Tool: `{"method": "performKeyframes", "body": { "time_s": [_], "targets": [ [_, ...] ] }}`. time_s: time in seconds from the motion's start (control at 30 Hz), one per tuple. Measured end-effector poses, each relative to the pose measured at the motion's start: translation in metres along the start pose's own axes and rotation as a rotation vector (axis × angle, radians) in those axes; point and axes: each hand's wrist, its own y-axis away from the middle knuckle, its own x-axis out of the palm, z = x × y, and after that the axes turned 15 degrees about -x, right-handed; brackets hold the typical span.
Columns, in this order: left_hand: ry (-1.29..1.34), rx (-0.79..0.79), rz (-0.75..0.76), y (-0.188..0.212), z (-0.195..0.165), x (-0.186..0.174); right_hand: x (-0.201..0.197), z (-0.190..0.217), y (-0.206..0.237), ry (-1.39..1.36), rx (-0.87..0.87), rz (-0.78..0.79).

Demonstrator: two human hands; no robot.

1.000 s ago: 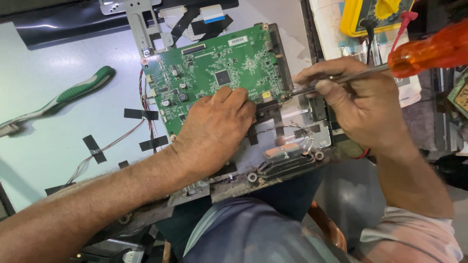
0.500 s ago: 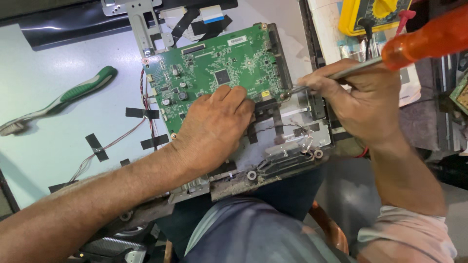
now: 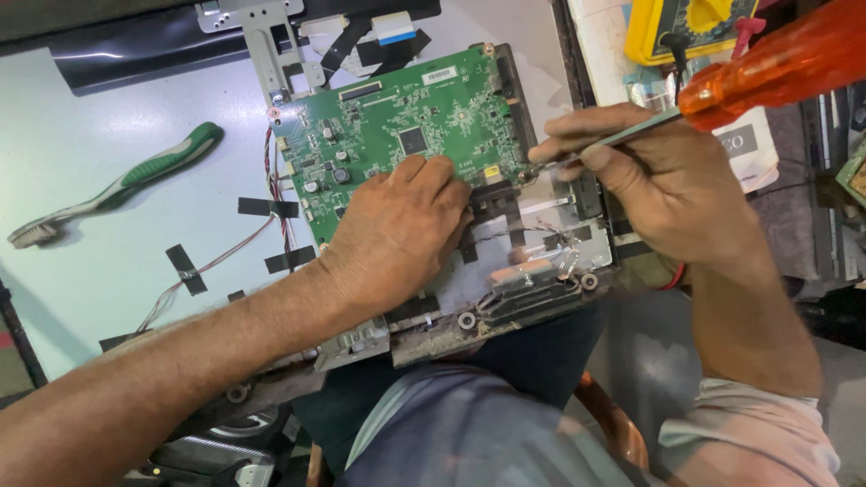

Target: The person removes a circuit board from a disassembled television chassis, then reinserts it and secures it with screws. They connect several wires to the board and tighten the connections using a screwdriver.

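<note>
A green circuit board (image 3: 397, 126) lies on the pale back panel (image 3: 108, 207) of a flat screen. My left hand (image 3: 397, 230) rests palm down on the board's lower edge, fingers pressing its near side. My right hand (image 3: 667, 189) grips the metal shaft of a screwdriver with an orange translucent handle (image 3: 776, 63). The tip points at the board's right edge, by the fingertips, and is partly hidden there.
A green and white toothbrush (image 3: 117, 185) lies on the panel at left. Black tape strips (image 3: 271, 207) hold thin wires (image 3: 216, 266) down. A yellow multimeter (image 3: 695, 27) sits at the top right. A metal bracket (image 3: 266, 36) stands above the board. My knees are below.
The screwdriver has swung upward to the right and its tip has moved up along the board's right edge. My left hand has stayed on the board.
</note>
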Motion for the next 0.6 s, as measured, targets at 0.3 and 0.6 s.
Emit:
{"method": "performKeyframes", "body": {
  "time_s": [0.3, 0.6],
  "targets": [
    [-0.001, -0.015, -0.004, 0.001, -0.002, -0.002, 0.014, -0.011, 0.006, 0.379, -0.083, -0.134],
    [0.034, -0.011, -0.026, 0.001, -0.001, -0.002, 0.001, 0.003, 0.005, 0.033, -0.04, -0.112]
  ]
}}
